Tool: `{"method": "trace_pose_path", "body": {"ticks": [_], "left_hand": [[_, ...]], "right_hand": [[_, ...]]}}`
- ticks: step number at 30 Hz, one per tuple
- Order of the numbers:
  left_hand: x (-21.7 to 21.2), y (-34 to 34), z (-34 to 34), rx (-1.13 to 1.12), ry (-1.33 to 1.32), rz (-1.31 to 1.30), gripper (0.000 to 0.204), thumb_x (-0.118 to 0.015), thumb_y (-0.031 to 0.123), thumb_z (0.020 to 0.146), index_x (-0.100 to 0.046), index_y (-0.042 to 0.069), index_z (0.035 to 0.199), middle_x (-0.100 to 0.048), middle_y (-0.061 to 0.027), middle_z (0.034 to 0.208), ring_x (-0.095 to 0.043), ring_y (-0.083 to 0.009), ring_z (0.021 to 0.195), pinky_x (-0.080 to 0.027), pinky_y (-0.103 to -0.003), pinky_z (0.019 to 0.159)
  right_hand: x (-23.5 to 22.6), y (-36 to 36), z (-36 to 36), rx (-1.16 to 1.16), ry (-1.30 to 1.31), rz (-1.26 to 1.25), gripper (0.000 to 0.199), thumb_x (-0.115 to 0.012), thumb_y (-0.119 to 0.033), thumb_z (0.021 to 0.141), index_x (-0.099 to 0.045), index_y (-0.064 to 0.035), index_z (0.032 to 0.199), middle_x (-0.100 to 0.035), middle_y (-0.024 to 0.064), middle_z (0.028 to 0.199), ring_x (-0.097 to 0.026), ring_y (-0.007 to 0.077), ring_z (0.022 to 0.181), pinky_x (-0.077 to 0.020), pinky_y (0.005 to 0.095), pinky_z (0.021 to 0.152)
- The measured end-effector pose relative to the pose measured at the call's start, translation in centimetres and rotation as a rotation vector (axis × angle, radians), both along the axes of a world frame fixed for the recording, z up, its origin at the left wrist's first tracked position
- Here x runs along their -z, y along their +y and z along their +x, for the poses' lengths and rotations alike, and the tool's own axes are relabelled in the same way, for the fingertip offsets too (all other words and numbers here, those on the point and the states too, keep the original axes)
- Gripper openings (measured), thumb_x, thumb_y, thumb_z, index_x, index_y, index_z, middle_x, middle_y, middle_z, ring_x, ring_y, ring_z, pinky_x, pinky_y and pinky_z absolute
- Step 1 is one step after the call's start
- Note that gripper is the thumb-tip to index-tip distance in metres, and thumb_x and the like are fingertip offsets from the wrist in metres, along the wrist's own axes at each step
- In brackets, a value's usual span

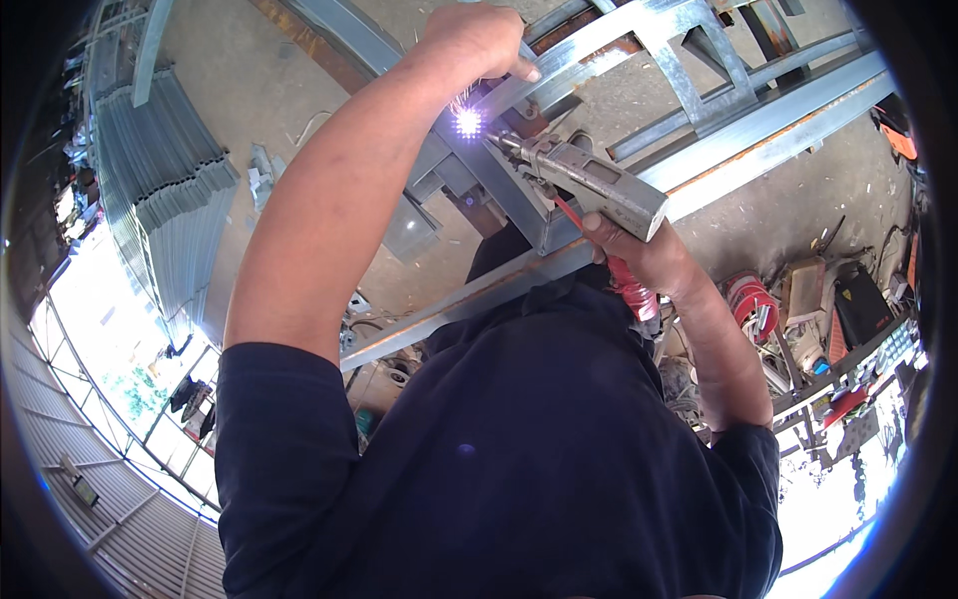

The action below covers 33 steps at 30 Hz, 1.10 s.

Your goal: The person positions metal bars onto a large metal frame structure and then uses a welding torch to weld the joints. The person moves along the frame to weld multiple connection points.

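My right hand [649,262] is closed round the handle of a grey metal welding gun [599,182], with red wrapping below the grip. Its nozzle points up and left at a bright violet-white welding spark [467,122], where steel pieces meet. Beyond the spark, my left hand [471,38] is closed at the end of a flat steel bar [569,62], thumb pointing down along it; some fingers are hidden behind the wrist. The bar belongs to a grey steel frame [689,75] reaching to the upper right. Small sparks fly up beside my left wrist.
A long steel bar [479,299] crosses close in front of my body. Stacked corrugated grey metal lengths [185,200] lie at the left. On the right are a red bucket [750,299], a black case [863,304] and scattered tools. Scraps lie on the concrete floor [289,80].
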<state>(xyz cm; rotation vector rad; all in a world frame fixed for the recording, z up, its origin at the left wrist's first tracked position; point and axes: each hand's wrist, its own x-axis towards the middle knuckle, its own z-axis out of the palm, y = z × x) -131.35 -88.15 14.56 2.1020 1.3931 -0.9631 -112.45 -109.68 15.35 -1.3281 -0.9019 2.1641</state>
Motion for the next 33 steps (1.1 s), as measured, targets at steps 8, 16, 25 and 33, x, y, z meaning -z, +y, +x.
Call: {"method": "trace_pose_path", "body": {"ticks": [8, 16, 25, 33], "left_hand": [[-0.3, -1.4, -3.2, -0.351, -0.299, 0.175, 0.057, -0.066, 0.061, 0.089, -0.076, 0.007, 0.103, -0.073, -0.0152, 0.088, -0.071, -0.0312, 0.085, -0.054, -0.044, 0.076], [-1.2, -11.9, -12.5, -0.942, -0.529, 0.509, 0.052, -0.065, 0.046, 0.097, -0.066, -0.006, 0.097, -0.067, -0.0111, 0.082, -0.063, -0.019, 0.079, -0.05, -0.034, 0.072], [7.3, -24.9, -25.9, -1.159, -0.228, 0.65, 0.068, -0.064, 0.046, 0.095, -0.051, -0.001, 0.141, -0.048, -0.0274, 0.143, -0.05, -0.0404, 0.131, -0.041, -0.046, 0.109], [9.7, -29.4, -28.1, -1.247, -0.046, 0.596, 0.079, -0.049, 0.06, 0.098, -0.038, 0.005, 0.153, -0.034, -0.0265, 0.156, -0.032, -0.0412, 0.146, -0.028, -0.047, 0.119]], "right_hand": [[0.1, -0.3, 0.3, -0.005, -0.003, -0.009, 0.057, -0.069, -0.038, 0.097, -0.054, -0.0027, 0.14, -0.064, 0.0018, 0.09, -0.056, 0.0086, 0.071, -0.0514, 0.0255, 0.062], [-0.2, -0.3, 0.6, 0.003, -0.002, -0.006, 0.057, -0.07, -0.034, 0.097, -0.053, -0.001, 0.14, -0.064, 0.0023, 0.09, -0.058, 0.0088, 0.07, -0.0518, 0.0251, 0.062], [0.0, -0.8, 0.9, 0.015, -0.007, -0.035, 0.052, -0.071, -0.031, 0.096, -0.056, -0.0006, 0.136, -0.064, 0.002, 0.091, -0.058, 0.0085, 0.071, -0.0514, 0.0247, 0.063], [-0.3, -1.2, 1.4, 0.018, 0.005, -0.024, 0.055, -0.071, -0.031, 0.097, -0.053, -0.0013, 0.139, -0.063, 0.0015, 0.093, -0.056, 0.0085, 0.075, -0.0516, 0.0256, 0.065]]}}
